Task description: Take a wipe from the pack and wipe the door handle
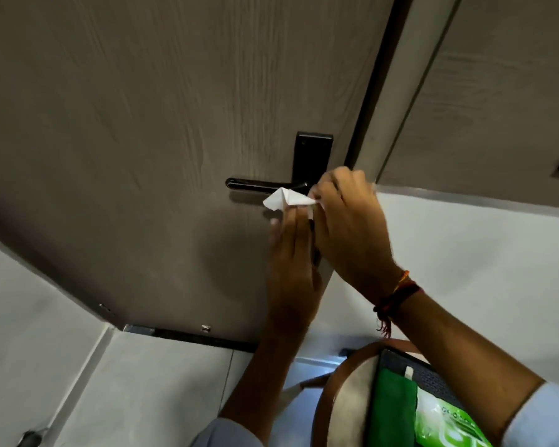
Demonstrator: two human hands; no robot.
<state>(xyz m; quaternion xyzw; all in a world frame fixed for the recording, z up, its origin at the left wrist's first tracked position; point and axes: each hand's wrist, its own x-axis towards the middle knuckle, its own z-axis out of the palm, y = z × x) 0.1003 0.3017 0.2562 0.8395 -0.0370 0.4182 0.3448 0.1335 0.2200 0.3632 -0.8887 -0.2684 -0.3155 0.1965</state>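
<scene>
A black lever door handle (pixel 254 184) sticks out to the left from its black backplate (pixel 312 156) on a grey-brown wooden door (pixel 142 124). A folded white wipe (pixel 284 200) is held just below the handle's inner end. My left hand (pixel 292 259) grips the wipe from underneath, fingers pointing up. My right hand (pixel 346 217) pinches the wipe's right edge, close to the backplate. The green wipe pack (pixel 446 424) lies at the bottom right, partly hidden by my right forearm.
A round wooden stool or chair (pixel 342 382) at the bottom right carries the pack, a green cloth (pixel 392 411) and a dark object. The door frame (pixel 397 91) runs up to the right of the handle. Pale floor tiles (pixel 142 382) lie below.
</scene>
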